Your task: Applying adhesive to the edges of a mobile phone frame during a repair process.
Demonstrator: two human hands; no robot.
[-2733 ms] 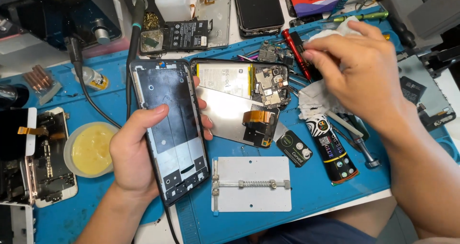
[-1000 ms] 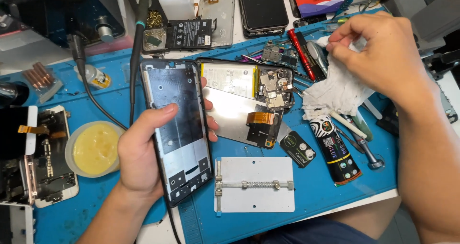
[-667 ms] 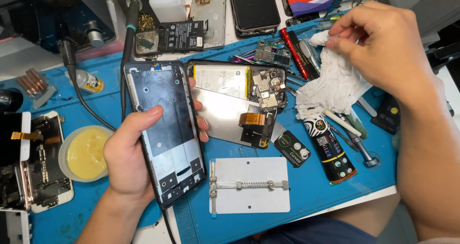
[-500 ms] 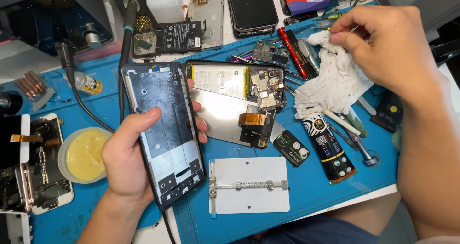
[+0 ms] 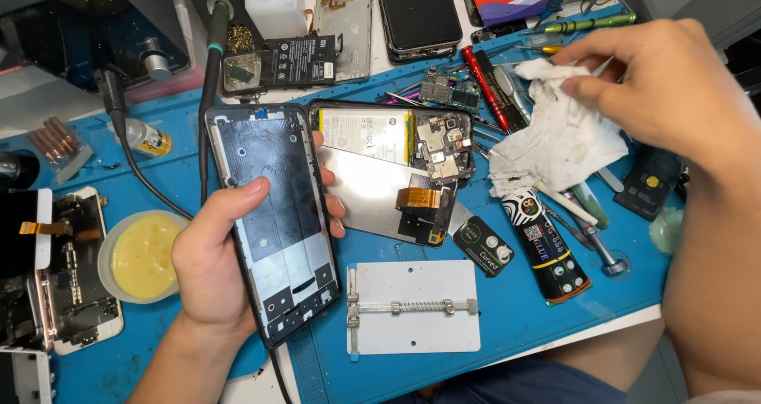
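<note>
1. At the far left of the desk (image 5: 555,325) lies an opened phone (image 5: 75,273) with its insides bare, and just beside it stands a shallow round dish of yellow paste (image 5: 143,255).
2. Our left hand (image 5: 214,265) is wrapped around the phone frame (image 5: 273,222), thumb across its upper face and fingers curled behind the right edge. The frame is held tilted above the blue mat, inner side up, dark in the upper part and pale at the bottom.
3. Just right of the frame, flat on the mat, rests a second opened phone (image 5: 388,170) with a battery, a circuit board and an orange flex cable showing. Below it sits a white holder plate (image 5: 416,307) with a metal clamp bar.
4. Further right lie a black glue tube (image 5: 547,245), a red-handled screwdriver (image 5: 485,79) and loose tools.
5. Our right hand (image 5: 666,87) pinches the crumpled white tissue (image 5: 559,138) between thumb and fingertips, lifting its top while the rest drapes over the tools.
6. We judge the step in hand to be picking up the tissue, with the frame held ready. The next move calls for carrying the tissue leftward to the frame and keeping the left grip steady while avoiding the tools between.
</note>
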